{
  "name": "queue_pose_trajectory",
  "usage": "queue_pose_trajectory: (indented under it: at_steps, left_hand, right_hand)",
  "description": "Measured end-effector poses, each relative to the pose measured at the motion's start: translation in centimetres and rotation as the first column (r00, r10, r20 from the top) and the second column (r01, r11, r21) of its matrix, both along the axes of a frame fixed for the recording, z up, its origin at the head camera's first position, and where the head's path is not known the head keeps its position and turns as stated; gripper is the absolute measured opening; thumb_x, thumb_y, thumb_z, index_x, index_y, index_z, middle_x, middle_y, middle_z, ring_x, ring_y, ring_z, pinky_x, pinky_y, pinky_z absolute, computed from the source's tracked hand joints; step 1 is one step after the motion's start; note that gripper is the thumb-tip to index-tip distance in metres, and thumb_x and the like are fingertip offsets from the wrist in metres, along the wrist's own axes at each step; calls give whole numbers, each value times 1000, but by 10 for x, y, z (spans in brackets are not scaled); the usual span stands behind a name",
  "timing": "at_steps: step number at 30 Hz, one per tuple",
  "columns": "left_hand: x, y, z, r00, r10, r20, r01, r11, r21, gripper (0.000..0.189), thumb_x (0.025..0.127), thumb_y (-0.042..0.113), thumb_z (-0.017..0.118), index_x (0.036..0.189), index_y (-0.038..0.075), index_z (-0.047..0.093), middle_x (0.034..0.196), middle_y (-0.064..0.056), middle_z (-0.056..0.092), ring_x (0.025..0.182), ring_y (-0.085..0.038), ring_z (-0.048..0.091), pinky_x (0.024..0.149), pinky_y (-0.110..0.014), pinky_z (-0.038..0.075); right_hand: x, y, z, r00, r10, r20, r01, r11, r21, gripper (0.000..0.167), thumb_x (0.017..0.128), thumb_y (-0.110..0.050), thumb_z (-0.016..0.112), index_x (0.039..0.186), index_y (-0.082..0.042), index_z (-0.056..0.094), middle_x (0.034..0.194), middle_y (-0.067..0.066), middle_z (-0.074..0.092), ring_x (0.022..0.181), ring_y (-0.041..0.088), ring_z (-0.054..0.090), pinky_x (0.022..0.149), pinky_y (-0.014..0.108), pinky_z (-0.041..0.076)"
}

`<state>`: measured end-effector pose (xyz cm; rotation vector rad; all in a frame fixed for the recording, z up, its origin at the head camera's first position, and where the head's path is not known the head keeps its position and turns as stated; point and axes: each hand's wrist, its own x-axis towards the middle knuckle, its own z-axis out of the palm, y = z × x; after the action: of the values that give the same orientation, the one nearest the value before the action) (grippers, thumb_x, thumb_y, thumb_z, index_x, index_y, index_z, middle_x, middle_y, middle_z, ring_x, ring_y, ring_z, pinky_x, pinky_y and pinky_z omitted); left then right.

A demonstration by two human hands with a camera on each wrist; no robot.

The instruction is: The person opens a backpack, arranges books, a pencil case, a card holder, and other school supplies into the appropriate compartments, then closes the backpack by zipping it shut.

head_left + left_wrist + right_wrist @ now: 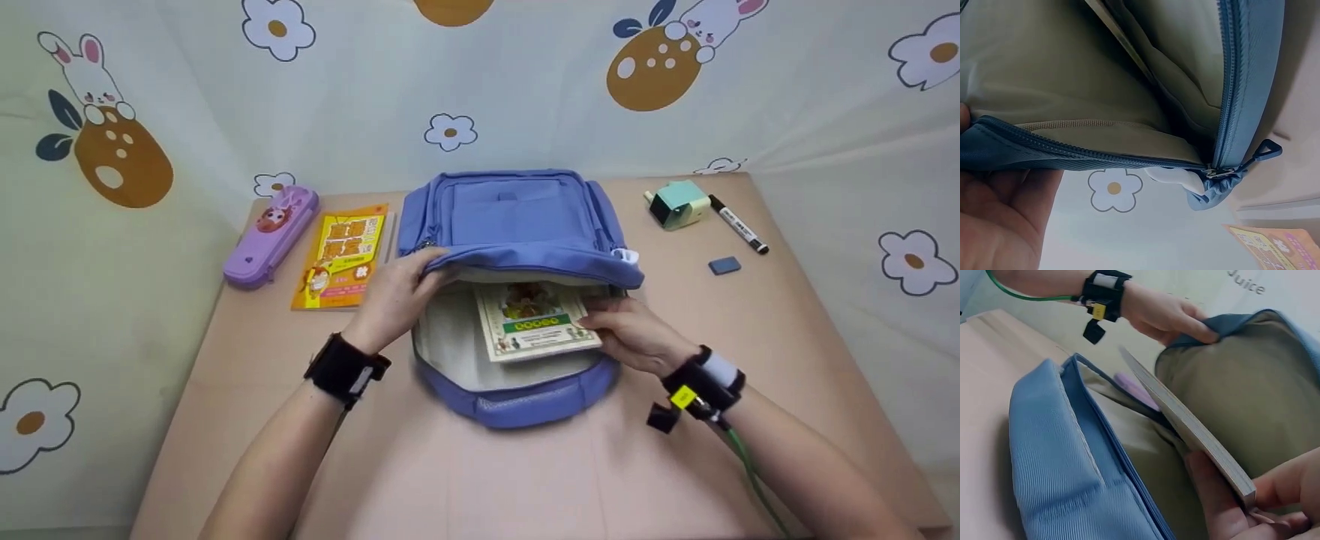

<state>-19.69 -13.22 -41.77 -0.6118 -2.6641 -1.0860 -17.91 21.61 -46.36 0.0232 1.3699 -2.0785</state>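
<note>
A blue backpack (506, 210) lies on the table with its main compartment unzipped, showing a pale lining. My left hand (394, 300) grips the edge of the raised flap (540, 259) on its left side. Between the thumb and fingers of my right hand (641, 334) is a book (536, 334) with an illustrated cover and a green band. The book is partly inside the opening, its upper part hidden under the flap. From the right wrist view, the book's page edge (1202, 433) slants across the opening. The zipper (1224, 84) shows in the left wrist view.
To the left lie an orange and yellow book (341, 259) and a purple pencil case (271, 238). At the back right are a mint-green pencil sharpener (679, 204), a black-and-white marker (739, 225) and a blue eraser (724, 265). A patterned curtain (517, 75) hangs behind the table.
</note>
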Motion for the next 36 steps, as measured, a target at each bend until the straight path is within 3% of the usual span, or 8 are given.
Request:
queue_pose_trajectory:
  at_steps: [5,11,16,26,29,32,34,36]
  left_hand:
    - [0,0,1,1000,1,10,-1,1000,0,28,102,23,64,128,13,72,127,-6,71,120,-26,65,102,-44,50]
    - [1,0,0,1000,0,21,0,1000,11,28,103,23,64,128,13,71,127,-6,71,120,-26,65,102,-44,50]
    - [2,1,1,1000,-4,25,4,1000,17,28,102,24,64,128,14,72,126,-6,71,119,-26,65,101,-43,50]
    - [1,1,-1,1000,-9,17,9,1000,14,28,102,22,65,127,13,72,126,-7,71,118,-26,66,100,-44,51]
    - [1,1,-1,1000,-9,14,9,1000,12,28,102,20,65,128,12,71,126,-7,71,119,-27,65,101,-45,50]
    - [1,1,-2,1000,-5,9,5,1000,1,28,102,18,64,128,11,71,128,-8,70,120,-28,64,102,-45,49]
    - [1,1,-3,1000,-5,10,5,1000,-3,28,102,18,63,129,11,70,129,-9,70,121,-28,64,104,-45,49]
    - [1,1,-2,1000,-5,13,5,1000,-4,28,102,18,64,129,11,70,129,-9,70,121,-28,64,104,-45,49]
  right_hand:
    - [-6,-22,-6,997,-61,-46,59,997,-46,61,98,16,41,155,9,21,154,29,34,125,31,58,106,41,48]
    - [-17,-35,-14,984,-167,-69,161,984,-83,44,99,15,47,143,9,45,146,30,47,124,36,61,104,48,48]
    - [-21,-38,-16,981,-177,-75,169,980,-106,34,100,12,49,133,4,55,146,32,45,129,41,56,104,49,49]
    - [-13,-23,-4,1000,-21,3,22,990,-142,56,105,7,37,158,4,20,159,31,28,146,42,35,114,45,39]
    - [-7,-12,2,999,36,-1,-36,994,-100,62,105,4,39,161,1,12,161,30,22,148,42,30,116,46,35]
    - [-1,0,9,990,118,-74,-116,992,42,62,107,-3,45,160,6,14,161,31,24,148,41,29,118,47,32]
    - [3,9,14,969,197,-149,-168,968,187,59,107,-9,49,156,11,21,159,31,29,147,41,31,118,47,31]
    - [9,17,19,932,285,-225,-198,918,342,56,108,-17,51,152,12,33,155,30,37,145,41,36,117,48,32]
